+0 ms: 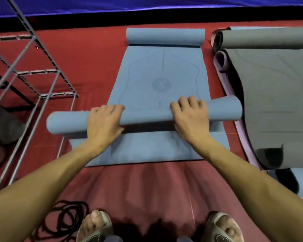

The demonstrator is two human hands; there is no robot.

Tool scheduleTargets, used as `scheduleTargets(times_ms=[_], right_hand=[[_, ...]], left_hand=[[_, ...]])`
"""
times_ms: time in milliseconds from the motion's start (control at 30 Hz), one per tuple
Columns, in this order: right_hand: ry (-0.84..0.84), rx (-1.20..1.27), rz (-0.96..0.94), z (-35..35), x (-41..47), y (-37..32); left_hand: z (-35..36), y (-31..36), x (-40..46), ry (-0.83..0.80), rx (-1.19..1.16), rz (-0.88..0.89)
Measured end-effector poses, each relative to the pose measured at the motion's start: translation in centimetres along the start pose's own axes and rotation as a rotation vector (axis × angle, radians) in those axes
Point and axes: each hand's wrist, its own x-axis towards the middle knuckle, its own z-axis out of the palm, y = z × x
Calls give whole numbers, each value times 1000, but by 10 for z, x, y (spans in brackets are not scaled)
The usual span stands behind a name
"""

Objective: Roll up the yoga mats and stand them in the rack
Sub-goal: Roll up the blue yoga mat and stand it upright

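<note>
A blue yoga mat (pixel 157 79) lies flat on the red floor ahead of me, its far end curled into a small roll. Across its near part sits a blue rolled section (pixel 147 116), slightly tilted, wider than the flat mat on both sides. My left hand (pixel 104 120) grips the roll left of centre, fingers curled over its top. My right hand (pixel 191 117) grips it right of centre the same way. A grey metal rack (pixel 42 81) stands at the left, next to the roll's left end.
A grey mat with purple underside (pixel 269 95) lies at the right, its far end rolled and near corner folded. A black cord (pixel 66 219) is coiled on the floor by my left foot. My sandalled feet stand at the bottom edge. A blue padded wall runs along the back.
</note>
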Motion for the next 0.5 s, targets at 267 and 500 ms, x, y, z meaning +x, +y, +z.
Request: scheduleTargets(times_ms=[267,500], right_hand=[[-437,153,53,-8,-103,-12],[-930,312,-131,-8,-197,-22]], left_hand=[[15,53,-95,-93,-35,83],[33,62,-178,-576,-208,253]])
